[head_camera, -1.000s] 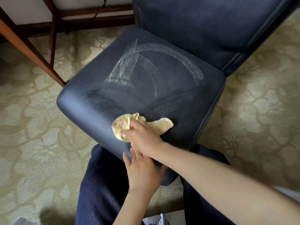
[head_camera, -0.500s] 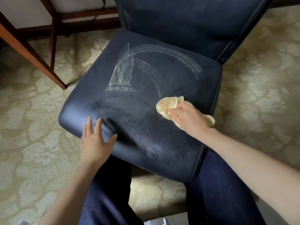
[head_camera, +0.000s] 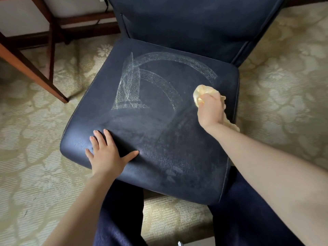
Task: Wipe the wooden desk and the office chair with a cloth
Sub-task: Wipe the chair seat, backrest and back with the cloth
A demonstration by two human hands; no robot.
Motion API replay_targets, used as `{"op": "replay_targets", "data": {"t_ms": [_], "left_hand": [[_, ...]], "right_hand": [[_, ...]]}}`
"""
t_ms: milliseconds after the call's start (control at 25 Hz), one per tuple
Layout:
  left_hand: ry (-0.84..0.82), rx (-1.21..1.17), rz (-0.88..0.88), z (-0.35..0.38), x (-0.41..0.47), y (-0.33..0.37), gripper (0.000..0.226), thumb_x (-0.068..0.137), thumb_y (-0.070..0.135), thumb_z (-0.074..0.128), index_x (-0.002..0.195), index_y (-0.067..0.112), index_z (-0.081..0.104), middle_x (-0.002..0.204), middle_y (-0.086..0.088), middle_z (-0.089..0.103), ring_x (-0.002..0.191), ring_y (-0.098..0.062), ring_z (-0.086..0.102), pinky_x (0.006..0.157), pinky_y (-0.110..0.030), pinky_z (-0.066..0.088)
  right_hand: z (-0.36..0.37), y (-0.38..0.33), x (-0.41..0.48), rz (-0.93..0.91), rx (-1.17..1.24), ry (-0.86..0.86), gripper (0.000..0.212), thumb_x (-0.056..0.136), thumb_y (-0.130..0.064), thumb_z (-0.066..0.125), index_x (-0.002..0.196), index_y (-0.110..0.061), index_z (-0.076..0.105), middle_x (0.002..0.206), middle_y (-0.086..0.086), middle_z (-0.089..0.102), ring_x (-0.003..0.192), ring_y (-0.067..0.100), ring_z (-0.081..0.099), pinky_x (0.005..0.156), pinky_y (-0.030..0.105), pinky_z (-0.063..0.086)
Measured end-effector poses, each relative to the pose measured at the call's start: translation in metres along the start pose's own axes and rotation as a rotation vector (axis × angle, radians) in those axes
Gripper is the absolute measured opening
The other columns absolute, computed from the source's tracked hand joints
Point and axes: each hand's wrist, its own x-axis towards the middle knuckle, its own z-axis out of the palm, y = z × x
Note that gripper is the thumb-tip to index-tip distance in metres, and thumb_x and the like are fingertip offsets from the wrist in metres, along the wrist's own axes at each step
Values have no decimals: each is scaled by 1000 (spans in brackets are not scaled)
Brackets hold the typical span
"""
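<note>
Right hand (head_camera: 210, 110) and cloth (head_camera: 202, 91) now sit farther back along the right side of the chair seat (head_camera: 159, 125) than half a second ago; left hand (head_camera: 104, 153) keeps its front-left spot. Right fingers curl over the bunched yellow cloth, pressing it to the dark leather just below the end of the outer pale arc mark. Cloth tail trails past the wrist to the seat's right edge. Left hand flat, fingers spread, thumb out. Wooden leg (head_camera: 35, 75) stands on patterned carpet (head_camera: 26, 157), left of the seat.
</note>
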Motion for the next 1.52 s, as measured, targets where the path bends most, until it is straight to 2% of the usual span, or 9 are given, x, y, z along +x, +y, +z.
{"op": "replay_targets", "data": {"t_ms": [120, 280, 520, 720, 880, 1000, 1080, 1200, 1520], "left_hand": [[19, 15, 15, -1, -2, 0, 123, 64, 77, 57, 149, 3, 5, 155, -21, 5, 143, -35, 6, 110, -55, 18], [3, 52, 39, -5, -3, 1, 121, 66, 76, 56, 149, 3, 8, 154, -23, 9, 142, -37, 11, 112, -50, 20], [-32, 163, 83, -9, -16, 1, 117, 71, 79, 47, 150, 4, 4, 155, -22, 8, 143, -34, 12, 113, -44, 17], [-68, 252, 87, -7, -33, 9, 114, 75, 79, 41, 149, 4, -1, 156, -22, 6, 143, -31, 15, 114, -42, 14], [-92, 342, 103, -3, -51, 18, 110, 79, 78, 34, 148, 2, -5, 155, -24, 6, 143, -31, 18, 114, -39, 15], [-98, 362, 129, 0, -67, 26, 107, 82, 77, 31, 148, 0, -7, 155, -26, 4, 143, -33, 17, 115, -39, 14], [-118, 349, 137, 1, -78, 34, 106, 84, 75, 31, 147, -1, -9, 154, -28, 1, 143, -34, 14, 116, -39, 12], [-158, 335, 155, 4, -94, 47, 106, 88, 70, 33, 144, -6, -14, 153, -31, -5, 143, -38, 8, 117, -40, 11], [-186, 262, 264, 16, -127, 60, 86, 98, 48, 35, 145, -4, -15, 154, -28, -9, 144, -38, -1, 118, -44, 4]], "right_hand": [[8, -11, -30, -147, 37, -48, 31, 91, -9, 46, 118, -16, 61, 123, 8, 43, 113, 29, 39, 78, 25, 27], [2, -14, -72, -549, -94, -180, 32, 91, -13, 49, 121, -16, 59, 109, 6, 43, 101, 24, 36, 76, 37, 41], [-15, 20, -105, -829, -268, -404, 63, 88, -1, 47, 142, -27, 28, 127, 4, 32, 115, 25, 29, 84, 41, 44], [-32, 46, -71, -628, -190, -278, 63, 90, 0, 47, 137, -41, 38, 128, -5, 25, 121, 18, 20, 88, 24, 29], [-38, 60, -31, -325, -203, -111, 61, 90, 3, 46, 139, -33, 41, 122, 9, 42, 107, 30, 35, 92, 37, 39], [-36, 58, -15, 8, -105, -68, 62, 87, 5, 45, 138, -29, 43, 130, 10, 37, 113, 33, 32, 98, 42, 36], [-32, 46, -13, 94, -101, -91, 64, 84, 5, 48, 138, -30, 41, 135, 9, 32, 120, 34, 29, 101, 48, 34], [-24, 21, -29, 72, -135, -129, 67, 83, 3, 49, 140, -30, 36, 137, 10, 27, 123, 37, 26, 99, 51, 33], [13, -47, -129, -302, -242, -233, 62, 89, -8, 43, 144, -30, 24, 137, 10, 26, 125, 38, 24, 99, 51, 31]]}}
